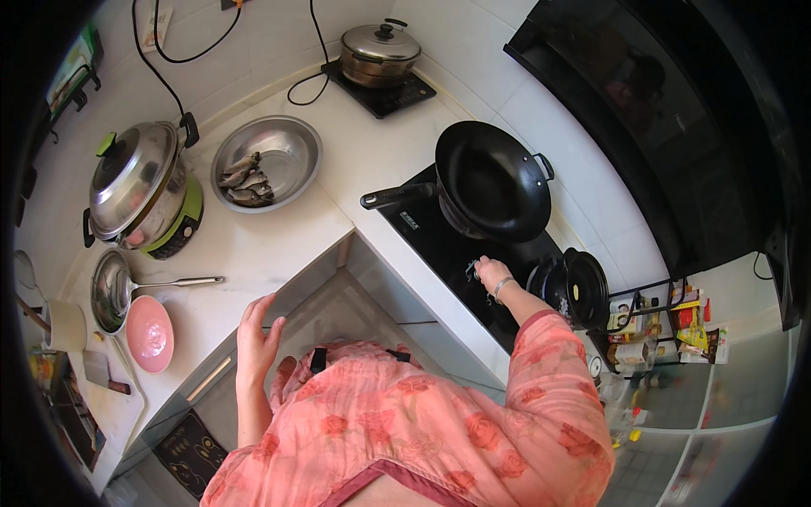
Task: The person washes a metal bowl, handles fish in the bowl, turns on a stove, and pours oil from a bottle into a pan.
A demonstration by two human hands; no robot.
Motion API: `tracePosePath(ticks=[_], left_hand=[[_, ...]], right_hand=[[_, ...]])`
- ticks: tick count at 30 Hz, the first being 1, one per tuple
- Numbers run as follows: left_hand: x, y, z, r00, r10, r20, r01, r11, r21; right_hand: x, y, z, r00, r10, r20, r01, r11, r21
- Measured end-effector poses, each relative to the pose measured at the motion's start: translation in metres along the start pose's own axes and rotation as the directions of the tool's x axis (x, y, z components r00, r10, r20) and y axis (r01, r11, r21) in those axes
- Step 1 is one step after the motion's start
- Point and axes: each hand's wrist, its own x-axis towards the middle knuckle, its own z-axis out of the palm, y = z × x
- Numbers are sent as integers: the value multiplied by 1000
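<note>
My right hand (493, 274) has its fingers closed around a control knob (472, 271) at the front of the black gas stove (408, 220); most of the knob is hidden. A black wok (491, 184) sits on the burner just beyond that hand, with its long handle (398, 195) pointing left over the worktop. The wok's inside looks bare and I see no flame. My left hand (256, 336) hangs in the air by the counter's edge, fingers apart, holding nothing. Nearest to it on the counter are a pink bowl (150, 334) and a ladle-like metal strainer (114, 298).
Several small fish (247, 180) lie in a steel basin (288, 142). A lidded electric pot (136, 184) stands left, and a lidded pot (380, 57) rests on an induction cooker in the corner. A cleaver (98, 369) lies front left. The range hood (608, 114) overhangs the right.
</note>
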Motion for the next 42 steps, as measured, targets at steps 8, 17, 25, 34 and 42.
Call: tracePosePath(ticks=[8,17,25,34,42], left_hand=[[-13,4,-6,998,61,-13,-60,997,57],[-38,5,-14,997,73,-12,-72,996,57],[-71,10,-29,998,53,-31,-52,998,42],[-112,17,-41,992,123,34,-124,991,45],[-152,31,-52,940,266,214,-287,955,71]], right_hand=[[-3,-7,-1,999,34,-35,-36,997,-61],[-6,-19,-2,992,117,-44,-121,987,-102],[-5,-43,0,927,374,21,-374,927,13],[-78,-175,23,943,215,-253,-150,956,252],[-247,-290,133,877,471,-94,-323,724,609]])
